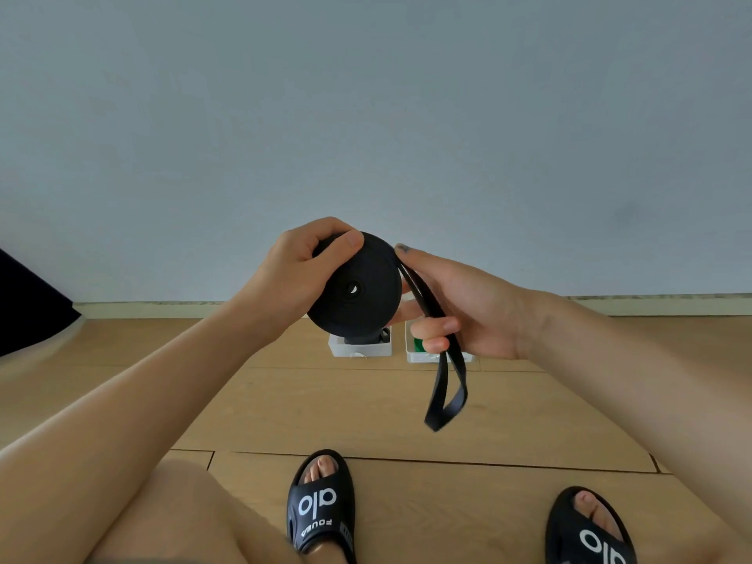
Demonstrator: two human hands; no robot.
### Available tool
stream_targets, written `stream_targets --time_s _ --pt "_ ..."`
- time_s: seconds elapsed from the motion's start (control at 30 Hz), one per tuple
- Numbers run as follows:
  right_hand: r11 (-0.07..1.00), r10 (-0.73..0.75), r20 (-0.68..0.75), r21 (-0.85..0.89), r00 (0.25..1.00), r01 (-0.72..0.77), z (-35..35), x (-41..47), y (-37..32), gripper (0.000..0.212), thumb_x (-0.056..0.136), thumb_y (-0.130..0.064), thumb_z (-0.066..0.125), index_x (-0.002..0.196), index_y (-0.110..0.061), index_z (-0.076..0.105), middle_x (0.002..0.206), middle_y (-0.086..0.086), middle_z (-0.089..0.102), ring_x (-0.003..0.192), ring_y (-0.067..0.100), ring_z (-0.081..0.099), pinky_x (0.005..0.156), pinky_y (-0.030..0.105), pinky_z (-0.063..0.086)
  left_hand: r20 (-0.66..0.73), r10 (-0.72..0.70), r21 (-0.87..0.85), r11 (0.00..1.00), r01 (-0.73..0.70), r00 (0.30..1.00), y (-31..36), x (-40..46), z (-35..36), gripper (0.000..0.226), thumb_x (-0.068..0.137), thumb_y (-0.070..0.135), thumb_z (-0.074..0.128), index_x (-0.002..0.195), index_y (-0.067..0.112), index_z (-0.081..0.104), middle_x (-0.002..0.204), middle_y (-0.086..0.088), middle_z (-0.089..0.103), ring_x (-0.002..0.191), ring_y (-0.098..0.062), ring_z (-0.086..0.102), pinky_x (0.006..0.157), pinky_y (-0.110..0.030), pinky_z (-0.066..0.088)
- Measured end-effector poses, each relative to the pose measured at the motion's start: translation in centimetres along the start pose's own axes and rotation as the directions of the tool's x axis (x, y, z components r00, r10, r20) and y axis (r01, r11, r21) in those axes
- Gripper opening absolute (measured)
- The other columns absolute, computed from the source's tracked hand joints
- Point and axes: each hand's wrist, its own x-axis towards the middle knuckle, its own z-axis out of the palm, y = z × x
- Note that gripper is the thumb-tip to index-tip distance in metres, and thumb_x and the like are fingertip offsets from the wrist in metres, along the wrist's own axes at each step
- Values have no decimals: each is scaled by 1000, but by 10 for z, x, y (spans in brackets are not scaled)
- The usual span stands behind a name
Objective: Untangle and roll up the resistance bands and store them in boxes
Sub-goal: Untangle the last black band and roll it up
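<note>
A pale grey wall fills the far half of the view and meets a wood plank floor at a light baseboard. A dark object intrudes at the far left edge; its nature cannot be told.

Two bare forearms reach in from the near corners. Two black slides with white lettering, each with a foot in it, rest on the near floor.

The black resistance band is held in mid-air above the floor, wound into a flat coil with a small hole at its centre. The left hand grips the coil's far-left rim, thumb over the top edge, fingers curled behind. The right hand holds the unrolled tail, which leaves the coil's right edge, passes through the curled fingers and hangs below as a loose loop.

Two small white boxes stand side by side on the floor near the baseboard, just apart. The left box holds something black. The right box holds something green and is partly hidden by the right hand.
</note>
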Motion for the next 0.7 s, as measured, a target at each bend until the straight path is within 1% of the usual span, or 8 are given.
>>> stream_targets --time_s 0.07,0.13,0.23,0.33,0.4,0.5,0.6,0.7 --pt "997 11 81 74 997 -17 0 -1 -2 44 106 -58 41 123 -21 57 124 17 69 45 10 23 54 25 36 -2 -2 -12 1000 2 1000 0 0 1 22 105 31 54 88 30 69 79 17 67 76 -1 62 64 -14 46" --pt "993 28 107 113 994 -40 -2 -1 -2 41 106 -56 43 122 -21 57 122 17 68 46 10 27 56 26 38 3 -5 -11 1000 5 1000 0 -1 0 23 105 30 54 86 31 69 78 18 66 74 0 61 62 -12 45" --pt "993 92 146 65 985 -102 -6 -4 -2 57 104 -59 43 134 -15 61 129 25 68 54 12 29 61 27 43 22 2 4 1000 -3 1000 0 -2 1 23 105 29 55 88 30 70 78 17 68 74 0 62 62 -13 46" --pt "982 119 223 117 968 -147 -5 -5 -4 75 102 -62 43 151 -6 49 136 34 62 55 12 31 65 27 41 7 24 6 1000 -24 1000 3 -2 1 21 105 31 55 90 29 70 81 17 68 76 1 62 63 -13 46" --pt "974 102 243 172 965 -146 -3 -5 -5 77 102 -62 45 152 -3 47 137 36 60 55 12 33 67 28 40 -9 23 6 1000 -23 1000 3 0 1 21 105 32 54 92 29 70 83 16 69 79 0 63 66 -16 47" --pt "970 101 227 193 969 -146 -3 -3 -2 73 102 -60 46 148 -4 52 134 37 61 57 15 36 68 30 39 4 4 9 1000 -4 1000 3 0 1 22 104 32 55 89 30 70 81 16 68 77 -2 63 68 -21 46" --pt "985 108 210 108 972 -133 -5 -3 0 61 103 -59 46 138 -11 60 127 39 63 57 17 39 66 31 40 128 11 104 994 -24 992 0 0 -9 14 102 29 61 92 26 71 85 12 71 80 -2 67 70 -23 51" --pt "991 119 163 -85 979 -107 -6 -5 1 55 105 -58 42 132 -14 60 114 33 69 55 15 45 65 31 40 309 8 249 964 -89 951 1 -2 -15 8 95 33 70 101 28 71 95 12 74 88 -5 74 76 -21 57"
